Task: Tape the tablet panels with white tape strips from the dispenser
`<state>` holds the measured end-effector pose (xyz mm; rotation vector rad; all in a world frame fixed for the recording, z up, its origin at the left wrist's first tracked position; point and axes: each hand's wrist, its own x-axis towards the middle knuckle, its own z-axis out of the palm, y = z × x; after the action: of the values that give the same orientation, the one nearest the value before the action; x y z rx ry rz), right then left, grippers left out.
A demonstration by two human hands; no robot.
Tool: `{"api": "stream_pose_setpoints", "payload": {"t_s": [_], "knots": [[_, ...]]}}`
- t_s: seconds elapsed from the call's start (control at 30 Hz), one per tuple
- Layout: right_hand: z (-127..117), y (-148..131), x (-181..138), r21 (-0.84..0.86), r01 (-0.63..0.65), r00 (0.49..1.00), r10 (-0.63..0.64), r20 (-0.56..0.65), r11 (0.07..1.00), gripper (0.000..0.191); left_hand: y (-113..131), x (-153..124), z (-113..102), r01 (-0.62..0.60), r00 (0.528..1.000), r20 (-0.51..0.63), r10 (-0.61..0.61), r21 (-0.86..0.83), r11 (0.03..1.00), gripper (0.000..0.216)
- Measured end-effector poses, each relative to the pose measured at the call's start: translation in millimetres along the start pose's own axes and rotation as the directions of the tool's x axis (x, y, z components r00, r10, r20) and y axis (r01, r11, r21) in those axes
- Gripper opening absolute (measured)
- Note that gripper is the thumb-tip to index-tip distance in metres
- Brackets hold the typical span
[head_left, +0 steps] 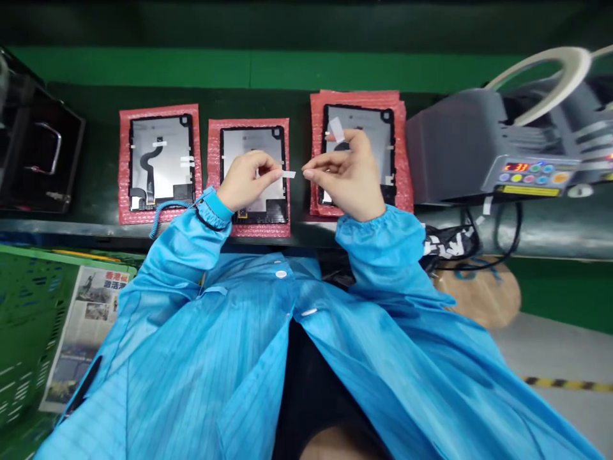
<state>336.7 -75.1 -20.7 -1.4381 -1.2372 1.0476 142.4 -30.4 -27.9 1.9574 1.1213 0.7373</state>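
Observation:
My left hand [251, 179] pinches a short white tape strip [288, 174] between thumb and finger, above the middle tablet screen panel [275, 211]. Just right of the strip's free end, my right hand [352, 179] has thumb and forefinger closed together; whether anything is between them cannot be made out. A second tape strip [337, 130] clings to a raised finger of that hand. Beneath it lies the right screen panel [383, 144], partly covered. The left screen panel [165, 176], with a dark ribbon cable [149, 169], lies face down. A blue wrist strap [215, 206] circles my left wrist.
Pink bubble-wrap sheets [124, 166] lie under the panels on the dark bench [306, 233]. A grey tape dispenser [454, 140] with a lit display stands at right. A black box [33, 140] is at left, above a green crate [23, 306]. A round stool [479, 294] sits below.

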Motion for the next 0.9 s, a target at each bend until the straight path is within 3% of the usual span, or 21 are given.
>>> {"api": "stream_pose_setpoints", "payload": {"t_s": [0.3,0.4,0.6,0.9], "knots": [[22,14,18,0.042,0.080,0.996,-0.082,0.046,0.996,0.054,-14,7,5,0.011,1.000,-0.017,-0.011,-0.025,1.000,0.021],[20,24,31,-0.057,0.083,0.993,-0.078,0.085,0.995,0.053,-25,14,14,0.060,0.998,-0.020,-0.059,0.039,0.997,0.019],[23,36,50,-0.382,-0.009,0.993,0.053,0.104,0.924,0.052,-44,30,38,0.098,0.995,-0.025,-0.095,0.319,0.943,0.015],[24,39,46,-0.544,0.020,0.988,0.065,0.137,0.839,0.045,-29,32,40,0.179,0.971,0.057,-0.230,0.460,0.869,0.015]]}}
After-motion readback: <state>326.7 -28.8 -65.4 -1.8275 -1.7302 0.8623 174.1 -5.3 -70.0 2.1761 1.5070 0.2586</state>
